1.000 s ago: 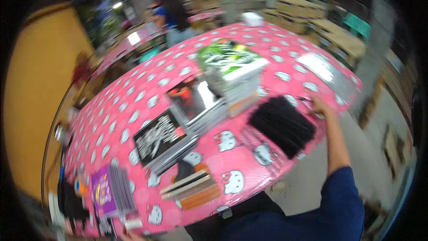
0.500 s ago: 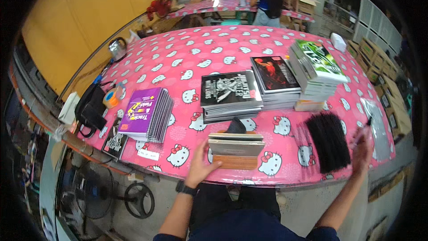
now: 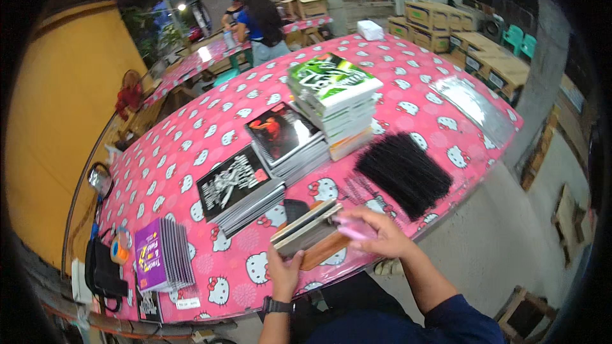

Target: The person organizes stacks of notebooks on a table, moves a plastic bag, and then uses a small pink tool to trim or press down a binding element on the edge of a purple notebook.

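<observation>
two hands grip a small book stack (image 3: 308,229): left hand (image 3: 285,272) beneath; right hand (image 3: 376,234) atop

The one view comes from the camera on my head, looking steeply down and forward over the table (image 3: 446,114), whose pink cloth fills most of the frame. It sits close above my left hand (image 3: 285,272) and right hand (image 3: 382,237) at the near edge. The fisheye bends the table's edges, and the rim goes dark.
</observation>
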The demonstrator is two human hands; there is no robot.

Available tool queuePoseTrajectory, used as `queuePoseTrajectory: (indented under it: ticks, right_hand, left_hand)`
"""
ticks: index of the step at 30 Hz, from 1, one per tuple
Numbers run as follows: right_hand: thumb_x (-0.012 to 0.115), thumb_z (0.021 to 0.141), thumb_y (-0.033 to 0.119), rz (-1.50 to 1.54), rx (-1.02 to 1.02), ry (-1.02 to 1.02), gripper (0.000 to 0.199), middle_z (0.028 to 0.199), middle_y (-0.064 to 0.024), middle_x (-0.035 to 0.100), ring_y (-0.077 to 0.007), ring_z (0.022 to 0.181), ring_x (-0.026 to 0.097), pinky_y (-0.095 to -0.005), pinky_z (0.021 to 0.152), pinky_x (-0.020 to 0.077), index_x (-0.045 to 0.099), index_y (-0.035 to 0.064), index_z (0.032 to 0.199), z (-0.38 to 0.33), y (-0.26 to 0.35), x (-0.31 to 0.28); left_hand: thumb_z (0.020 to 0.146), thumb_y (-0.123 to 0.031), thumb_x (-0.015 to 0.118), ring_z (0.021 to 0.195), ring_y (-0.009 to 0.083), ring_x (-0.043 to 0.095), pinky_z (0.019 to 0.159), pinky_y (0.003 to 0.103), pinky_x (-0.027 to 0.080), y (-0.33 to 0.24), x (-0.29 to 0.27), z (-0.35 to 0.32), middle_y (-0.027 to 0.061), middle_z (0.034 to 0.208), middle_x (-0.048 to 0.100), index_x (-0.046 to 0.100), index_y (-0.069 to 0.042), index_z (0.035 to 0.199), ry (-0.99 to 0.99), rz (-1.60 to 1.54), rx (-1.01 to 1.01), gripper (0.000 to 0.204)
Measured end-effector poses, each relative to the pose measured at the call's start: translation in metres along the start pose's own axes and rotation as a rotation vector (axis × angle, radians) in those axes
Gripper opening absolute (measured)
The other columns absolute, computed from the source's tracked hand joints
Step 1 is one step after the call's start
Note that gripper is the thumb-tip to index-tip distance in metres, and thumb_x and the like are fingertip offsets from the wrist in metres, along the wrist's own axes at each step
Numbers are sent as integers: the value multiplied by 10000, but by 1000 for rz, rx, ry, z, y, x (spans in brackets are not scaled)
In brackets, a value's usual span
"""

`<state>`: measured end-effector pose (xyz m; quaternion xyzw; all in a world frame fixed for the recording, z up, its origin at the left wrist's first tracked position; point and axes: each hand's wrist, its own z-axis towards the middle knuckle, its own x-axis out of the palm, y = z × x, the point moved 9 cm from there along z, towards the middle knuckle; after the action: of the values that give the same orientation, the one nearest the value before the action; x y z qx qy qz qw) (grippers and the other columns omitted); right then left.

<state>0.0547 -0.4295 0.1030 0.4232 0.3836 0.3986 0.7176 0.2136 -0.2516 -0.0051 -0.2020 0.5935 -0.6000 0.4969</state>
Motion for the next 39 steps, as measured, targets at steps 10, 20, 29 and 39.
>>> queuePoseTrajectory:
  ticks: [10, 20, 29, 39]
  right_hand:
    - [660, 714, 345, -1110, 339, -948, 505, 1077, -152, 577, -332, 1034, 508, -408, 896, 390, 550, 82, 1132, -66, -81, -314]
    - [534, 829, 412, -1158, 245, -999, 509, 1233, -169, 497, -331, 1165, 431, -419, 988, 310, 504, 74, 1208, -115, -121, -311]
    - [533, 844, 395, -848, 149, -1257, 403, 1034, -164, 597, -323, 998, 497, -397, 888, 357, 593, 54, 1053, -128, -119, -286]
    - [569, 826, 386, -812, 199, -1193, 347, 888, -117, 639, -253, 874, 548, -350, 781, 428, 641, 60, 921, -128, -123, -288]
  left_hand:
    - [760, -13, 641, 996, 170, 504, 885, 307, 420, 4, -9, -6, 88, 1080, 498, 441, 16, 1176, 92, -222, -35, 462]
    - [834, -64, 584, 961, 149, 522, 835, 269, 433, 26, -35, -20, 78, 1062, 545, 485, -12, 1140, 108, -338, -166, 326]
    - [841, -44, 561, 954, 140, 533, 802, 251, 456, 20, -52, -25, 83, 1050, 552, 481, -9, 1144, 3, -289, -10, 316]
    - [851, -71, 558, 819, 111, 558, 668, 211, 432, 22, -59, -20, 78, 923, 598, 498, -25, 1110, -162, -307, -42, 270]
